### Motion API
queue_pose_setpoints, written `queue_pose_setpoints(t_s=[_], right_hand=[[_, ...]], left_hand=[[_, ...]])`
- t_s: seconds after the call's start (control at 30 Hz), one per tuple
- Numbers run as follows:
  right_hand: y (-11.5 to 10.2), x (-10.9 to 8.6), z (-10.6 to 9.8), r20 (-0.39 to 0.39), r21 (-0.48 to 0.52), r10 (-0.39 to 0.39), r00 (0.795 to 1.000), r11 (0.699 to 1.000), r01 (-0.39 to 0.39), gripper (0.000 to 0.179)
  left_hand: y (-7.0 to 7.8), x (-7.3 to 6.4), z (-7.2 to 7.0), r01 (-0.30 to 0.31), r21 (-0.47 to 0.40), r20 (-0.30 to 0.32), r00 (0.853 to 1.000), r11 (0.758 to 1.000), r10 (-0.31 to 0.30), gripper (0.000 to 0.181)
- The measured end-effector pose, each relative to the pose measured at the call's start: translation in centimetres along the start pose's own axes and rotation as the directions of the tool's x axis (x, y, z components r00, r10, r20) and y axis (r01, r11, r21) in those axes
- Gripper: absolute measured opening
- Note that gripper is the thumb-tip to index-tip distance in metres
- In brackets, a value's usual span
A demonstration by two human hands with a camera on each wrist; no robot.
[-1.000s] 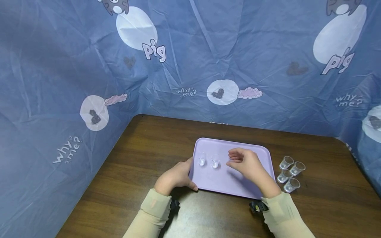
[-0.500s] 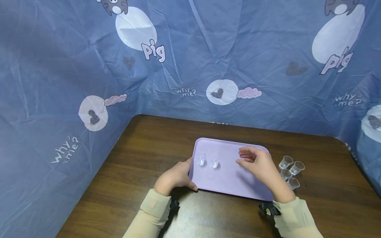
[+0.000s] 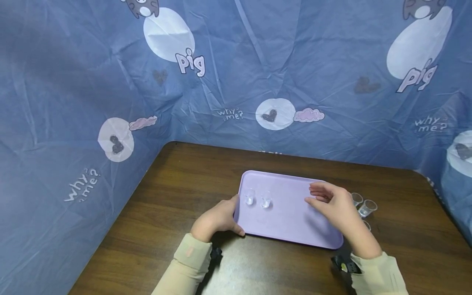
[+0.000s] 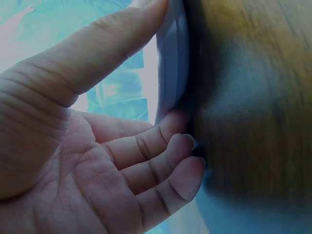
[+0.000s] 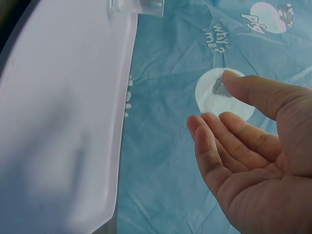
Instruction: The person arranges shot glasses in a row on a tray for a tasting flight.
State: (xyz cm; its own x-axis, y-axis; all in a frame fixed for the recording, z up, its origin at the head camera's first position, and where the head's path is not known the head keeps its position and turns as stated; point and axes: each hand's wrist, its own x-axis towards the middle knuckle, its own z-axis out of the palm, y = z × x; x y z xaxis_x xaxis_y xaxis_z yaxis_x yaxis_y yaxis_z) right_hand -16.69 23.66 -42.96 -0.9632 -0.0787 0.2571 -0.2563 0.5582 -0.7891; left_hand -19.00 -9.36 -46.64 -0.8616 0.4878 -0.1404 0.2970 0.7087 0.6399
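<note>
My left hand (image 3: 219, 216) holds the near left corner of a lilac tray (image 3: 284, 221); its thumb (image 4: 112, 44) lies along one side of the rim and the fingers (image 4: 151, 151) reach the other. Towards the tray's left side stand two small clear plastic cups, a left cup (image 3: 249, 198) and a right cup (image 3: 266, 200), upright side by side. Above the tray's right edge hovers my right hand (image 3: 337, 207), nothing between its thumb and loosely bent fingers. In the right wrist view a clear cup (image 5: 139, 6) shows at the top, partly cut off.
Right of the tray, several more clear cups (image 3: 368, 208) stand grouped on the brown wooden table (image 3: 191, 172), partly hidden behind my right hand and wrist. A blue printed cloth (image 3: 228, 82) hangs behind the table and along its left side.
My right hand has moved right across the tray, towards the grouped cups, and now covers part of them. The left hand, tray and two cups on it have stayed put.
</note>
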Motion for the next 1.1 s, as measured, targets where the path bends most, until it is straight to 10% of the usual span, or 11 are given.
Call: queue_pose_setpoints(t_s=[1.1], right_hand=[[1.6,-2.1,-4.6,-0.124,-0.067,0.032,0.992,0.997,-0.041,0.039]], left_hand=[[-0.2,0.1,0.1,-0.006,0.002,-0.002,1.0,1.0,0.006,0.101]])
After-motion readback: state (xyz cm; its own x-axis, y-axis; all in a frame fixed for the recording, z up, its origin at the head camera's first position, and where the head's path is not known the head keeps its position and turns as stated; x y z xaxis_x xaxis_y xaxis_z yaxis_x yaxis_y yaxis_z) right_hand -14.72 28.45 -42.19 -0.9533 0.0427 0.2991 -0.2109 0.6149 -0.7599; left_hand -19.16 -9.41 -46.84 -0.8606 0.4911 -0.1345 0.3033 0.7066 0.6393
